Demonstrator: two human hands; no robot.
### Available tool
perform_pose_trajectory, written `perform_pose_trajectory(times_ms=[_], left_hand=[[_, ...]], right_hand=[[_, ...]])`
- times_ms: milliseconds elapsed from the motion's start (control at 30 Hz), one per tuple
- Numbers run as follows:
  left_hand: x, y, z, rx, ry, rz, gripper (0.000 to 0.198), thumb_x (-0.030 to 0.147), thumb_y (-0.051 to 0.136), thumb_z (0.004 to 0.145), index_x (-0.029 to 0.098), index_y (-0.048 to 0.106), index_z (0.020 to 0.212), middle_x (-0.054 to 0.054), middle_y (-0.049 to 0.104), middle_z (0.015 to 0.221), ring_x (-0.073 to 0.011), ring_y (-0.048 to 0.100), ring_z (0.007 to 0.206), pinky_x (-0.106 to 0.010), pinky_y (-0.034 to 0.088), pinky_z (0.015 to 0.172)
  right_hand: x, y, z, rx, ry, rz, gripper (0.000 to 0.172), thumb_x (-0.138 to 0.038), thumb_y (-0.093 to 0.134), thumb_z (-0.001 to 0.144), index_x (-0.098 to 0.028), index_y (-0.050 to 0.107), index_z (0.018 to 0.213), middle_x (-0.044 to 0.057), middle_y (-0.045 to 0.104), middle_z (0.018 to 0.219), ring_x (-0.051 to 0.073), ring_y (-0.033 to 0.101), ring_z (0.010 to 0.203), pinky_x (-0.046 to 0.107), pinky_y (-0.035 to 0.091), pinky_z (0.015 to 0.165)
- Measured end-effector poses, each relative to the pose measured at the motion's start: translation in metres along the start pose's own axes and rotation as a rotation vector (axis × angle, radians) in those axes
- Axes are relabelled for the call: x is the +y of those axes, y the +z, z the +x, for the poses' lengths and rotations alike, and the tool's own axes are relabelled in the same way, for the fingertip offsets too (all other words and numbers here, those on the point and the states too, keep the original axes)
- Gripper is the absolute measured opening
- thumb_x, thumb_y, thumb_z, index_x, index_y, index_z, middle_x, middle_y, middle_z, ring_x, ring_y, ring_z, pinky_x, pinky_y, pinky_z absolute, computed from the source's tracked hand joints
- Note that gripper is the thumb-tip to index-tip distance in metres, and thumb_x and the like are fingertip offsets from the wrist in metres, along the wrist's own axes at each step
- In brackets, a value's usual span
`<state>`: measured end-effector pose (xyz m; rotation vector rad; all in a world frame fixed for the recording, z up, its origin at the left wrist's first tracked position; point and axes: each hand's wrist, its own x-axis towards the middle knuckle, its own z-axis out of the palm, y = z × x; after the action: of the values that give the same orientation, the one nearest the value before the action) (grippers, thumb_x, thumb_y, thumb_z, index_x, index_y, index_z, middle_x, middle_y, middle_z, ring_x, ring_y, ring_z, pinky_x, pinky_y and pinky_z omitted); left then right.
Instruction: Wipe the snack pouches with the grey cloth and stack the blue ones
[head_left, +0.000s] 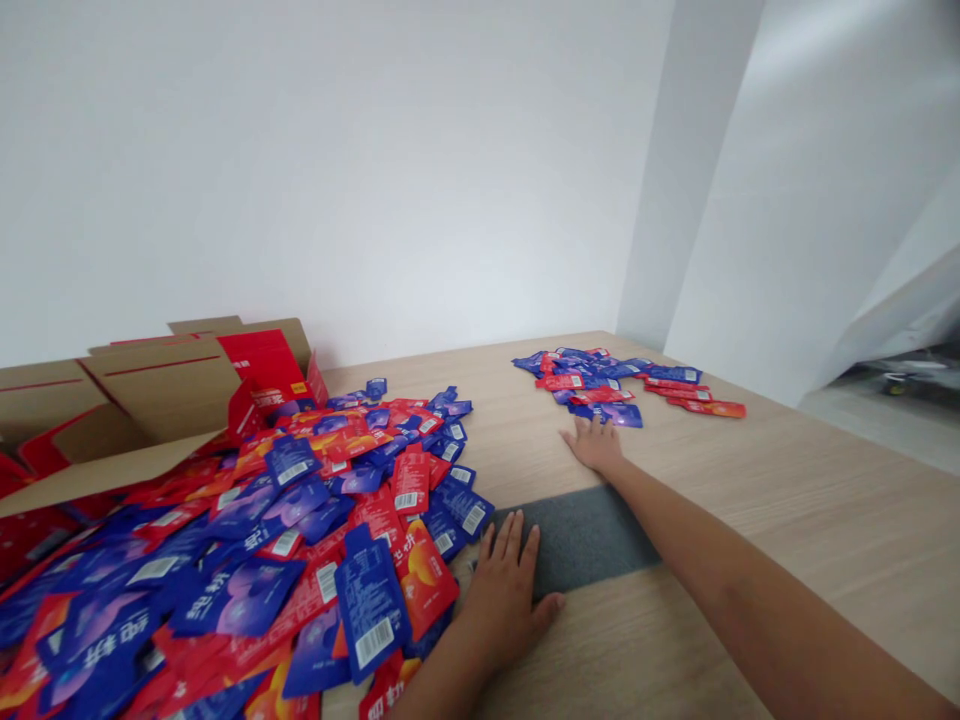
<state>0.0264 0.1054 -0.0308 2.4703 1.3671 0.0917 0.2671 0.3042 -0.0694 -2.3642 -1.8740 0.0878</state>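
Observation:
My left hand [506, 590] rests palm down at the left end of a dark grey mat [581, 540], fingers stretched out. It lies beside a large pile of red and blue pouches [300, 530], many with white barcode labels. Farther away, my right hand [596, 445] reaches over the table with its fingers spread. Its fingertips are at the near edge of a smaller heap of red and blue pouches [592, 383]; whether they touch the nearest blue pouch [611, 413] I cannot tell. Neither hand holds anything.
Open cardboard boxes [161, 385], red outside and brown inside, stand at the far left behind the large pile. The wooden table [795, 500] meets a white wall [420, 180] at the back. Beyond its right edge, a wheeled item [896, 380] stands on the floor.

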Motion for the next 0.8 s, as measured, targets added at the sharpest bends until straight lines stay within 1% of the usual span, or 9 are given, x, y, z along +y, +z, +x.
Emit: perform_pose_trajectory(times_ms=[100,200,267,333,400,467,600,700,800], left_hand=[[0.000,0.001,0.000,0.011,0.006,0.001,0.074,0.060,0.030,0.085,0.015,0.021,0.142,-0.011,0.007,0.149,-0.0239,0.001,0.137,-0.044,0.004,0.111],[-0.002,0.004,-0.001,0.023,0.014,-0.011,0.074,0.061,0.029,0.085,0.015,0.020,0.142,-0.012,0.008,0.149,-0.0237,0.000,0.137,-0.044,0.004,0.110],[-0.002,0.005,-0.001,0.029,0.021,-0.019,0.075,0.062,0.029,0.085,0.014,0.020,0.142,-0.013,0.008,0.149,-0.0235,0.000,0.137,-0.045,0.004,0.110],[-0.003,0.006,-0.001,0.033,0.028,-0.025,0.076,0.062,0.029,0.085,0.013,0.020,0.142,-0.013,0.008,0.149,-0.0232,0.000,0.137,-0.044,0.003,0.110],[-0.003,0.007,-0.001,0.035,0.031,-0.035,0.076,0.062,0.028,0.085,0.013,0.020,0.142,-0.014,0.008,0.149,-0.0231,0.000,0.137,-0.045,0.003,0.110],[-0.003,0.007,-0.001,0.038,0.029,-0.047,0.076,0.061,0.029,0.085,0.013,0.020,0.142,-0.014,0.008,0.149,-0.0232,0.000,0.137,-0.045,0.003,0.110],[-0.003,0.009,-0.001,0.044,0.028,-0.057,0.074,0.059,0.031,0.084,0.014,0.020,0.142,-0.014,0.007,0.149,-0.0229,0.000,0.137,-0.044,0.002,0.110],[-0.004,0.010,0.000,0.062,0.030,-0.054,0.074,0.059,0.032,0.084,0.014,0.021,0.142,-0.014,0.008,0.149,-0.0228,0.000,0.137,-0.044,0.002,0.110],[-0.004,0.011,0.001,0.052,0.028,-0.049,0.075,0.059,0.032,0.084,0.014,0.021,0.142,-0.014,0.009,0.149,-0.0230,0.001,0.137,-0.045,0.002,0.110]], right_hand=[[-0.039,0.004,-0.006,-0.003,-0.128,0.025,0.071,-0.062,0.020,0.086,-0.017,0.030,0.140,0.018,0.026,0.145,0.034,0.023,0.132,0.049,0.018,0.102],[-0.060,-0.003,-0.005,0.016,-0.242,0.052,0.057,-0.050,0.019,0.092,-0.019,0.036,0.136,0.012,0.037,0.141,0.025,0.031,0.130,0.039,0.025,0.102],[-0.062,-0.012,0.001,0.040,-0.259,0.055,0.053,-0.040,0.018,0.093,-0.013,0.037,0.135,0.015,0.038,0.140,0.024,0.031,0.129,0.038,0.026,0.101],[-0.056,-0.021,0.009,0.047,-0.259,0.043,0.053,-0.036,0.021,0.093,-0.008,0.034,0.136,0.019,0.032,0.142,0.027,0.026,0.131,0.044,0.026,0.101],[-0.050,-0.027,0.015,0.017,-0.291,0.023,0.054,-0.038,0.030,0.090,-0.010,0.032,0.137,0.017,0.029,0.144,0.029,0.023,0.133,0.049,0.026,0.100],[-0.046,-0.028,0.016,-0.028,-0.345,0.001,0.054,-0.039,0.037,0.088,-0.014,0.035,0.136,0.014,0.033,0.143,0.028,0.026,0.131,0.050,0.028,0.099],[-0.055,-0.026,0.004,-0.020,-0.405,-0.019,0.047,-0.039,0.036,0.088,-0.015,0.045,0.129,0.014,0.043,0.136,0.028,0.038,0.124,0.047,0.031,0.096],[-0.066,-0.025,-0.012,0.045,-0.393,-0.007,0.045,-0.038,0.036,0.089,-0.008,0.052,0.118,0.020,0.052,0.123,0.031,0.045,0.116,0.044,0.031,0.095],[-0.068,-0.027,-0.026,0.084,-0.363,0.031,0.038,-0.034,0.037,0.089,-0.008,0.055,0.111,0.020,0.055,0.115,0.029,0.047,0.112,0.040,0.030,0.095]])
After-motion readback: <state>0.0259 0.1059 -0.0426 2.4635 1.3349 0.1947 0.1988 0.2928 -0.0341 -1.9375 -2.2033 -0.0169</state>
